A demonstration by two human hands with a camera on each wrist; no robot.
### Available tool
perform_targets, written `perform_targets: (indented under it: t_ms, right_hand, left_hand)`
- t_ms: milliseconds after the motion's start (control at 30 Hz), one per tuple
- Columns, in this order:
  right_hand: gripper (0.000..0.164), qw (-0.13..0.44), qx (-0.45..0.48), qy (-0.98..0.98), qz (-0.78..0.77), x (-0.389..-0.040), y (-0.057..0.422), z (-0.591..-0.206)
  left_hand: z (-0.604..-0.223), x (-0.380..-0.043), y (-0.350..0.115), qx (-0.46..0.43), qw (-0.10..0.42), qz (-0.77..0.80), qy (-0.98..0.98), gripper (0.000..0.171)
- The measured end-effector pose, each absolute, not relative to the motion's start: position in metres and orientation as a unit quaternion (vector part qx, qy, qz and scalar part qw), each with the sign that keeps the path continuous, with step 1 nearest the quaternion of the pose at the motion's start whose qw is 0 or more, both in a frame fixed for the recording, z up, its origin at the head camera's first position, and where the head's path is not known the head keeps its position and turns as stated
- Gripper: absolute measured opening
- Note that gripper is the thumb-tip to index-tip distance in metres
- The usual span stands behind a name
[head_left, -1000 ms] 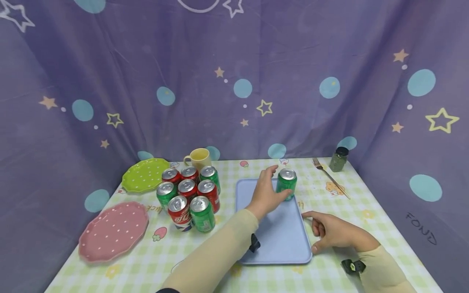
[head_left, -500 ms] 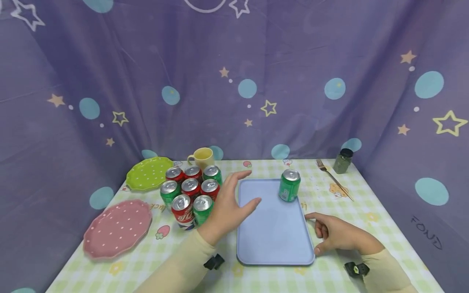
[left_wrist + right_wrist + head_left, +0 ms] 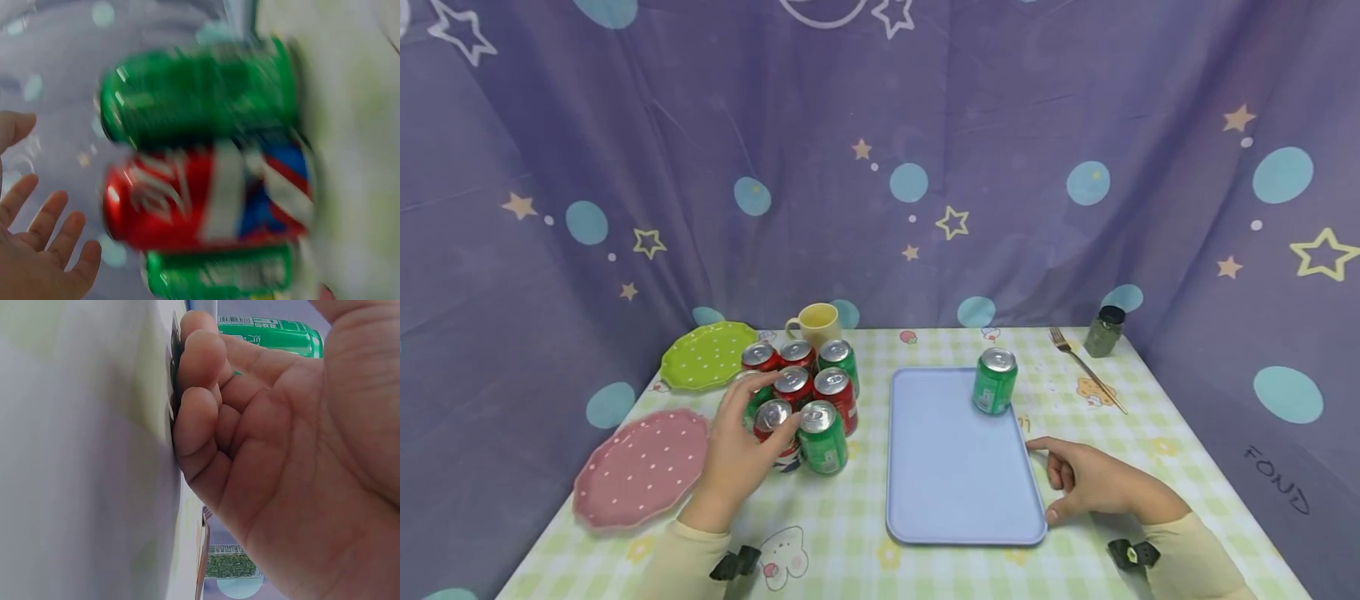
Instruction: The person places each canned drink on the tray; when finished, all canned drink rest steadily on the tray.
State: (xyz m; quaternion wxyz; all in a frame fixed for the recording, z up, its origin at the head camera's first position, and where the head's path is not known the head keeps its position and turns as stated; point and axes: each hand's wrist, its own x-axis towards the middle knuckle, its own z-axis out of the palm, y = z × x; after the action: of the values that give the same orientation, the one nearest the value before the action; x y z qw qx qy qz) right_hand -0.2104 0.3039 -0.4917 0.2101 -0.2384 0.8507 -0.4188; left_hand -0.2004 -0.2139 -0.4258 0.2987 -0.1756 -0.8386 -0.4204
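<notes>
In the head view my left hand [image 3: 735, 457] hovers beside a group of red and green soda cans, fingers spread and thumb apart. Nearest to it is a red soda can [image 3: 772, 416] with white and blue on its side; a green soda can [image 3: 823, 443] stands just right of that. The left wrist view shows the hand's fingers [image 3: 47, 222] apart from the cans. My right hand [image 3: 1090, 482] rests on the table, index fingertip and thumb at the right edge of a light blue tray [image 3: 962, 475]. One green soda can [image 3: 994, 388] stands upright at the tray's far right corner.
A pink dotted plate [image 3: 640, 471] lies left of my left hand, with a green dotted plate [image 3: 707, 357] behind. Beyond the cans is a yellow mug [image 3: 820, 323]. A fork [image 3: 1088, 371] and a black-lidded jar [image 3: 1105, 333] lie at the back right.
My left hand has let go of the green soda can on the tray and swung left, across to the grouped cans. The right hand stays at the tray's edge.
</notes>
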Motion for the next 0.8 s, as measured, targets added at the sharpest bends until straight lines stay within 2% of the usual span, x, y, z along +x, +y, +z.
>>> perform_targets:
  t_ms: [300,567,800]
  right_hand:
    - [0.100,0.208,-0.243,0.850,-0.418,-0.210,0.305,-0.492]
    - [0.100,0.216,-0.239,0.847,-0.422,-0.210,0.304,-0.492]
    - [0.099,0.213,-0.240,0.850,-0.417,-0.210,0.304,-0.490]
  left_hand:
    - [-0.454,-0.206,-0.249,-0.138,0.258,-0.465,-0.835,0.065]
    - [-0.465,-0.206,-0.251,-0.131,0.186,-0.465,-0.856,0.073]
    - [-0.473,-0.209,-0.252,-0.127,0.169,-0.444,-0.870,0.076]
